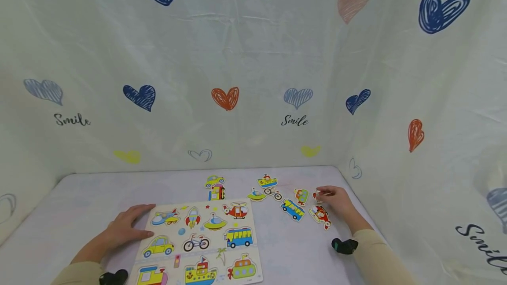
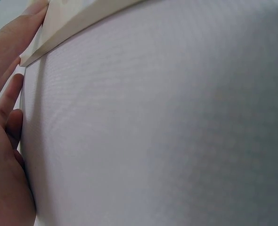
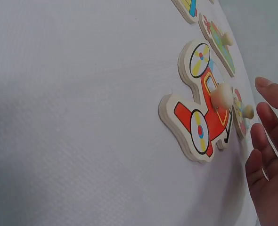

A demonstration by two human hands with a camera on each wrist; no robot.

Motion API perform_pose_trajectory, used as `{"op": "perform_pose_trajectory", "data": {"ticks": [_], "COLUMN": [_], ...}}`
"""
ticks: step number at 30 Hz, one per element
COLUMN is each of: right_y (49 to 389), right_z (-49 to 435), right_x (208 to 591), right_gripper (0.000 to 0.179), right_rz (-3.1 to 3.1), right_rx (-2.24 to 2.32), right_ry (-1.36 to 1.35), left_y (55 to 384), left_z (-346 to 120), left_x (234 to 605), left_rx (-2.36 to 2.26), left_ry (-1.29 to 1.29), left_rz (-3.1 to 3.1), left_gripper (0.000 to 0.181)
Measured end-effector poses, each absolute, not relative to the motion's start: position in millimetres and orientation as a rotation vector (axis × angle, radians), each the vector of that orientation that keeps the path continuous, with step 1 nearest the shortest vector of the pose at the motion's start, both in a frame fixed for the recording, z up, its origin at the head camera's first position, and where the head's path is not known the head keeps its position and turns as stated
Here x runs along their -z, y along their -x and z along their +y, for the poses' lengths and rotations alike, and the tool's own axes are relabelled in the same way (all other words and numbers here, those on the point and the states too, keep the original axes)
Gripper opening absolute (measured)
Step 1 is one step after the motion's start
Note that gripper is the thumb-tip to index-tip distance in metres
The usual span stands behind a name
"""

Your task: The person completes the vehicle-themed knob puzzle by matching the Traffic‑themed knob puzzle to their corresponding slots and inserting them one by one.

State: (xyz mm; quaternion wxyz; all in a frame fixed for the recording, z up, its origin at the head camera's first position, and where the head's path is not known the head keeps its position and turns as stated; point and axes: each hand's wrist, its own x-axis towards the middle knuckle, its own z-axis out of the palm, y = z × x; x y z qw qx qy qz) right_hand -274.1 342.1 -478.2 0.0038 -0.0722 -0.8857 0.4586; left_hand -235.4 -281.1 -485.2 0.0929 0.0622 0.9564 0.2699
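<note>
A wooden puzzle board (image 1: pixel 202 219) printed with vehicles lies on the table. My left hand (image 1: pixel 126 228) rests at its left side, thumb and fingers extended against the edge; the left wrist view shows the board's edge (image 2: pixel 82 33) by the fingers. My right hand (image 1: pixel 336 198) hovers at the right over a small red-marked piece (image 1: pixel 315 195), partly hidden by the fingers. From the right wrist, that knobbed piece (image 3: pixel 240 113) appears just beyond the loosely bent fingers of the hand (image 3: pixel 273 146), a gap between them. A red helicopter piece (image 1: pixel 321 217) lies nearer me.
Loose pieces lie behind and right of the board: a blue bus (image 1: pixel 292 210), a green submarine (image 1: pixel 301 196), a bicycle (image 1: pixel 273 194), a ship (image 1: pixel 267 181), a flying saucer (image 1: pixel 256 195), a car (image 1: pixel 214 181) and a train (image 1: pixel 216 192). A heart-printed curtain (image 1: pixel 245 65) surrounds the table.
</note>
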Motion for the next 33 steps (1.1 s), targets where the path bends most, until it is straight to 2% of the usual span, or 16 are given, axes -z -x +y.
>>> {"op": "perform_pose_trajectory", "data": {"ticks": [15,33], "right_y": [284,290], "right_z": [354,353], "right_x": [499,504], "right_gripper": [0.039,0.032], "right_rz": [-2.741,-2.732], "right_rx": [-1.451,-1.396], "right_ry": [0.344,0.389], "left_y": [236,234], "left_z": [-280,-280], "left_x": [483,481], "left_rx": [-0.815,-0.819], "left_ry": [-0.167,-0.173], "left_rz": [2.838,2.834], "left_gripper": [0.094,0.093]}}
